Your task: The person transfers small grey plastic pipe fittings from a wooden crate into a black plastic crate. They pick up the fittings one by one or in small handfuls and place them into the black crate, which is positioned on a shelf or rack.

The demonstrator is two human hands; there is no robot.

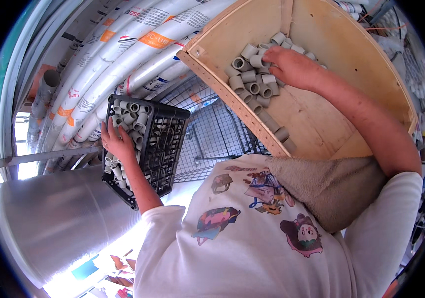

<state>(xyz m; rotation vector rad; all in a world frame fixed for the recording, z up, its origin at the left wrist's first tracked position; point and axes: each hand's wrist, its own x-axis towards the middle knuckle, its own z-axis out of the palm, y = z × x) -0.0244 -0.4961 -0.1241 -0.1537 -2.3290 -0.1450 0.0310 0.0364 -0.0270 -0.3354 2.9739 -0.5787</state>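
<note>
My left hand (118,143) lies over a black plastic crate (180,115), its fingers spread on the short grey pipe couplings (140,119) that fill it. My right hand (294,67) reaches into a large plywood bin (317,121). Its thumb and fingers close at the edge of a grey pipe coupling (258,61) on top of the pile; the fingertips are partly hidden. More grey couplings (253,88) are heaped along the bin's left side, some upright and some on their sides.
Long wrapped white pipes (118,54) lean behind the crate. A dark wire mesh basket (205,131) stands between crate and bin. At lower left is a big roll of clear film (58,218). A brown cloth (331,184) drapes over the bin's near edge.
</note>
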